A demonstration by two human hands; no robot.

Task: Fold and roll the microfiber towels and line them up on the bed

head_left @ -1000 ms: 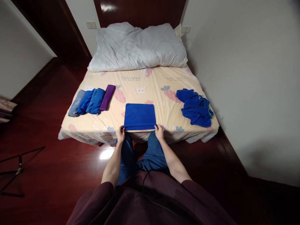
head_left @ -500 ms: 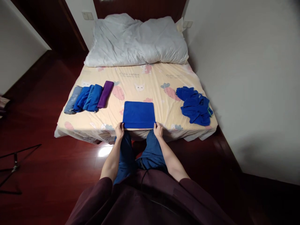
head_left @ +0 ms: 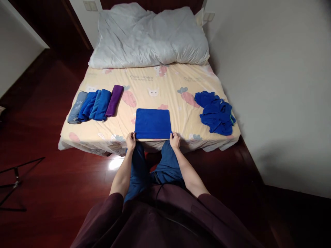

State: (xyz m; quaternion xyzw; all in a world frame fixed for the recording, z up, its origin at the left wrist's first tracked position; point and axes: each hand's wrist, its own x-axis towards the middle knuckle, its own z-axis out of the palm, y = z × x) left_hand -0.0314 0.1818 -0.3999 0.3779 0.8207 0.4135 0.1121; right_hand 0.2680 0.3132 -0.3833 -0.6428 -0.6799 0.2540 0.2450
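A blue towel (head_left: 152,122) lies flat as a neat rectangle at the near edge of the bed, with a narrow band folded over along its near side. My left hand (head_left: 131,140) pinches the left end of that folded band. At the opposite end, my right hand (head_left: 175,140) grips the near right corner between thumb and fingers. To the left lie several rolled or folded towels in a row: a grey-blue one (head_left: 78,108), blue ones (head_left: 103,105) and a purple one (head_left: 114,100). A crumpled heap of blue towels (head_left: 216,113) rests on the right.
The bed (head_left: 152,82) has a cream sheet printed with carrots and rabbits. A bunched pale quilt (head_left: 151,38) fills its head end. A white wall (head_left: 271,86) runs along the right. Black stand legs (head_left: 17,179) are on the dark red floor at left.
The view has tilted slightly, so the bed and towels sit a little higher in the picture. Both hands keep their hold on the blue towel's near edge, which looks almost the same.
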